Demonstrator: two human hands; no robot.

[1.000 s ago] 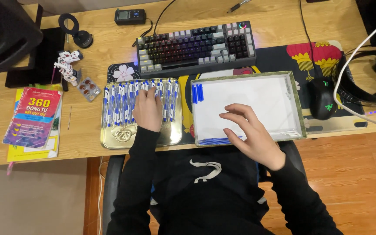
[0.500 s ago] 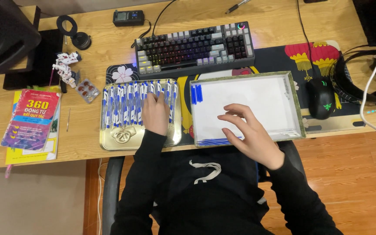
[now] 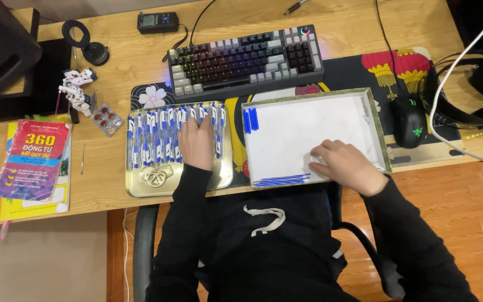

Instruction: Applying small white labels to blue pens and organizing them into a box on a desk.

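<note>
- Blue and white pens (image 3: 157, 137) lying side by side in a gold tin tray (image 3: 152, 182), on the left part of the desk (image 3: 113, 72).
- Long way of each pen pointing away from the body, toward the keyboard (image 3: 247, 59).
- Left hand (image 3: 195, 142) resting flat on top of the pens, near the right end of the row, fingers loosely together and pointing forward.
- Cannot tell if a pen is pinched under that hand; fingertips hidden among the pens.
- White box (image 3: 308, 134) just to the right of the tray, open side up.
- A couple of blue pen caps (image 3: 251, 119) standing in the far left corner of the box.
- A few blue pens (image 3: 282, 180) lying along the near wall of the box, long way going left to right.
- Right hand (image 3: 345, 165) down in the near right part of the box, fingers curled, touching the white floor; nothing seen in its grip.
- Left hand much nearer the tray pens; right hand nearer the pens in the box.
- Box lying to the right of the left hand, a short way across.
- Black mouse (image 3: 409, 123) right of the box, a book (image 3: 32, 159) far to the left.
</note>
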